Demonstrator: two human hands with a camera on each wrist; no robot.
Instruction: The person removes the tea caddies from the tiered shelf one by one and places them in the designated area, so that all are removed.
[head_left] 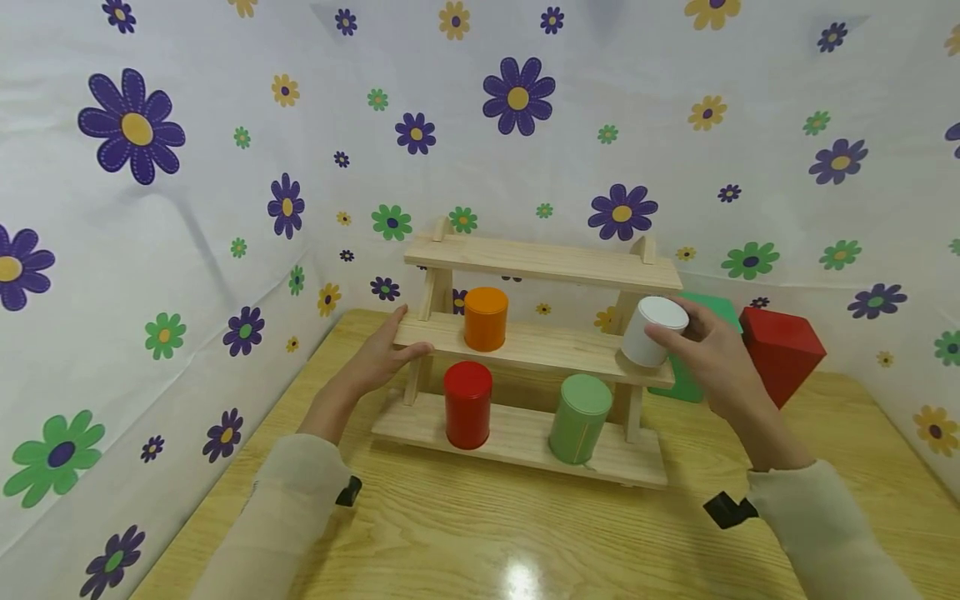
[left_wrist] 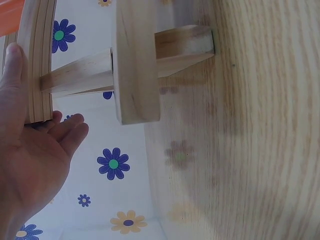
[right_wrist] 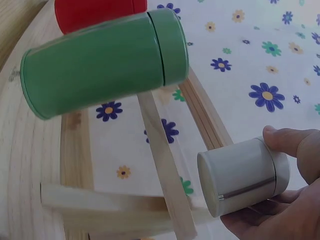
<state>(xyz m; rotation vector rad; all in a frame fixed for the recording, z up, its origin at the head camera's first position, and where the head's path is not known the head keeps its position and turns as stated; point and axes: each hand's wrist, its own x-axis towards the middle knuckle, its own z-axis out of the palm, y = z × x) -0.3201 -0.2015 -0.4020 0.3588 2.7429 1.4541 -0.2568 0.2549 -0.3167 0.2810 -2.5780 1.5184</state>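
"Which step are you on?"

"You seem to be setting down or lifting the white can (head_left: 641, 335); I can't tell which. It's at the right end of the rack's (head_left: 540, 260) middle board (head_left: 555, 343); whether its base touches, I can't tell."

"And your hands?"

"Well apart. Your right hand (head_left: 712, 358) pinches the can, thumb in front, fingers behind. Your left hand (head_left: 375, 358) grips that board's left end, thumb on top."

"What does your next move call for?"

"Probably a level base, care near the front right corner, and a steady rack."
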